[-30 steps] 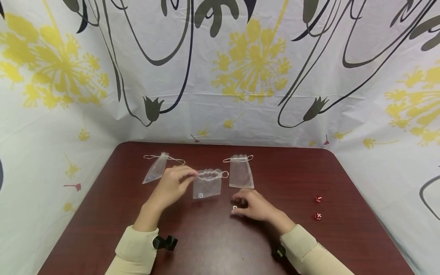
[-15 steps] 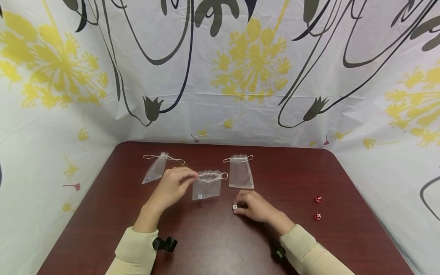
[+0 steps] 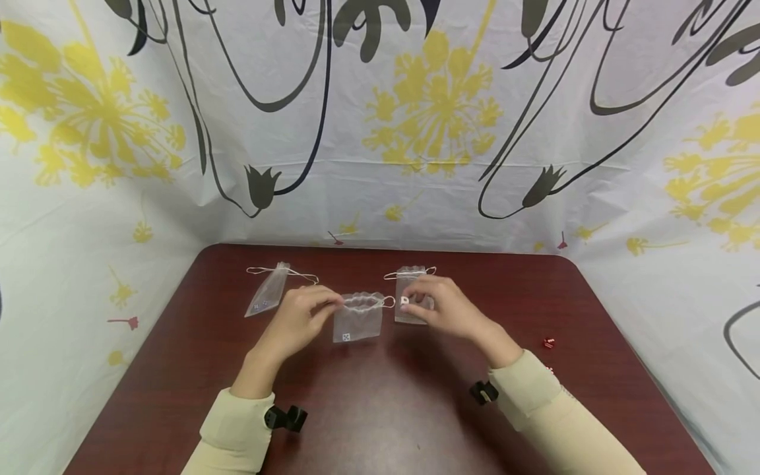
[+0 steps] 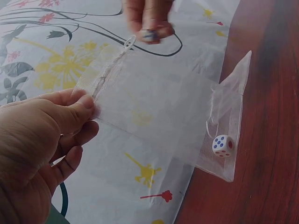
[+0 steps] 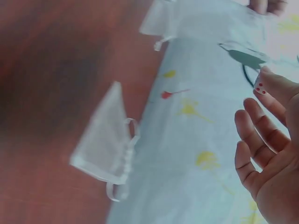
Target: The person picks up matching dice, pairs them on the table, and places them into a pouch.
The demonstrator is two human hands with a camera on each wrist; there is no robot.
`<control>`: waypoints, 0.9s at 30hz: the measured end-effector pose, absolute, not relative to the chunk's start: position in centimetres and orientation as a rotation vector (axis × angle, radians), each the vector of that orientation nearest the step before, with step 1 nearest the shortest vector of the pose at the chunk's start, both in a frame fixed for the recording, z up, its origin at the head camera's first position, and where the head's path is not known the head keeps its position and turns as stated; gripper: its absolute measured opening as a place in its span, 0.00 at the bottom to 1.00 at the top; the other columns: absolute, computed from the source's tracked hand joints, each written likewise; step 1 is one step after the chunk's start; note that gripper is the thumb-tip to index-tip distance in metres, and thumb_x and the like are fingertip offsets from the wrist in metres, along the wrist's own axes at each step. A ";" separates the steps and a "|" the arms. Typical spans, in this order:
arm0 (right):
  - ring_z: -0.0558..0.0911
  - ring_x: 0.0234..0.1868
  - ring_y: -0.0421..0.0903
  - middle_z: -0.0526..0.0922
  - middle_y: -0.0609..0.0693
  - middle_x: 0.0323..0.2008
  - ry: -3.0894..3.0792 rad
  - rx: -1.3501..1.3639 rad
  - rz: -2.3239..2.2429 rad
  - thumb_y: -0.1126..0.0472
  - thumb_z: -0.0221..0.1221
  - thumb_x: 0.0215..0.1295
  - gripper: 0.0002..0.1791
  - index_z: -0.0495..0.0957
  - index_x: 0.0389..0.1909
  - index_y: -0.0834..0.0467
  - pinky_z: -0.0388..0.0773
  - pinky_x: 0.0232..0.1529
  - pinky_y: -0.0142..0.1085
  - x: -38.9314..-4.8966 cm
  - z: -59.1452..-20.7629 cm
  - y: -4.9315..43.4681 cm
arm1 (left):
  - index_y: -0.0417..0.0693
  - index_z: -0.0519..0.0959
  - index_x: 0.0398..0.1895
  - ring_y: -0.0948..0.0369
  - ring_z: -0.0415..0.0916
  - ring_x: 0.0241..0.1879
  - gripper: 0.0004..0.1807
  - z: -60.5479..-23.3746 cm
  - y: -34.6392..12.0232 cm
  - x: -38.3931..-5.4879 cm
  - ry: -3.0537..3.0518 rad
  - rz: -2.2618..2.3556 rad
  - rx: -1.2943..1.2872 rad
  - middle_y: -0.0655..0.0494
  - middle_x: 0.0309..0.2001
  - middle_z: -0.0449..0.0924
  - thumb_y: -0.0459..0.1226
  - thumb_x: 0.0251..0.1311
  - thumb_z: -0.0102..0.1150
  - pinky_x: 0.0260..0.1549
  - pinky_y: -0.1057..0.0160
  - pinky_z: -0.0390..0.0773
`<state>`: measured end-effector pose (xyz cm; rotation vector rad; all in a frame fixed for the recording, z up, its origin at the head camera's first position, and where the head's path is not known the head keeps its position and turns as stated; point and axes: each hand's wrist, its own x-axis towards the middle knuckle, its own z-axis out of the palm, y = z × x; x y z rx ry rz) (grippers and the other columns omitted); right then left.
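Flowered cloth (image 3: pixel 436 99) hangs behind a dark red table (image 3: pixel 380 415). Left hand (image 3: pixel 303 316) pinches the rim of a sheer bag (image 3: pixel 358 326); a white die (image 4: pixel 223 145) marked with blue and red pips sits in its bottom corner. Right hand (image 3: pixel 446 307) pinches another die (image 5: pixel 260 87), red pips showing, near that rim, over a flat bag (image 5: pixel 105 140). Red dice (image 3: pixel 549 343) lie to the right.
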<state>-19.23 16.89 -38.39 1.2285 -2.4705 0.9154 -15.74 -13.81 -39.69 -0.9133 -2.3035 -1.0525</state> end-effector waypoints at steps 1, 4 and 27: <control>0.82 0.32 0.43 0.83 0.44 0.34 -2.468 1.233 0.908 0.62 0.72 0.60 0.08 0.85 0.38 0.57 0.79 0.30 0.37 -19.4 -37.8 16.8 | 0.42 0.88 0.34 0.60 0.84 0.36 0.06 -39.7 -13.8 -15.7 -2.305 -1.054 -0.912 0.55 0.34 0.88 0.25 0.55 0.72 0.39 0.57 0.82; 0.82 0.32 0.43 0.82 0.42 0.35 -2.462 1.238 0.911 0.60 0.71 0.62 0.07 0.85 0.38 0.55 0.76 0.29 0.33 -19.7 -36.5 16.6 | 0.42 0.88 0.34 0.60 0.84 0.36 0.06 -39.8 -13.7 -15.8 -2.303 -1.058 -0.911 0.56 0.35 0.88 0.26 0.55 0.72 0.39 0.58 0.82; 0.81 0.37 0.40 0.82 0.40 0.34 -2.489 1.399 0.915 0.58 0.70 0.63 0.06 0.85 0.37 0.54 0.78 0.41 0.34 -18.5 -35.8 13.1 | 0.42 0.88 0.35 0.60 0.84 0.37 0.05 -39.6 -12.1 -15.6 -2.263 -1.063 -0.987 0.55 0.35 0.88 0.26 0.55 0.72 0.39 0.60 0.83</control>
